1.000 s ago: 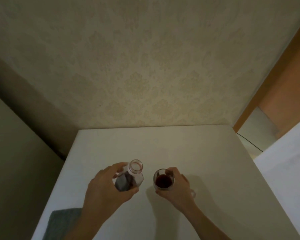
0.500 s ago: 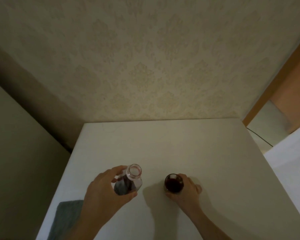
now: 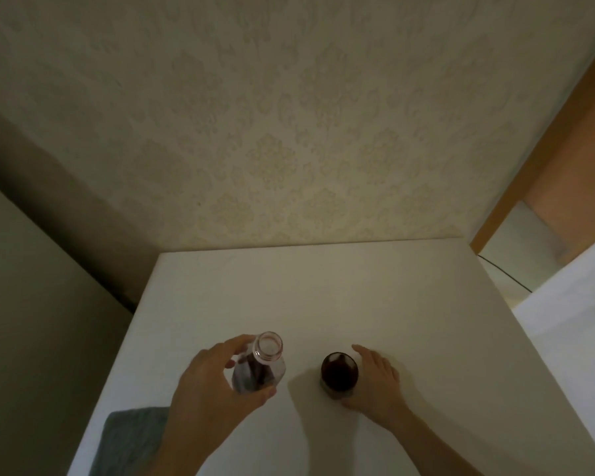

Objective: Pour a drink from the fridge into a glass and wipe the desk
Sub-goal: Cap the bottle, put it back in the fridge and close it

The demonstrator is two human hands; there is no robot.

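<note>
I have my left hand (image 3: 210, 389) wrapped around the uncapped bottle (image 3: 259, 367), which is upright over the white table (image 3: 323, 297). The glass (image 3: 339, 372) of dark drink stands on the table near the front edge, my right hand (image 3: 375, 383) loosely open beside it, thumb near its base. A grey cloth (image 3: 131, 438) lies at the table's front left edge. Toward the wall the tabletop is bare.
</note>
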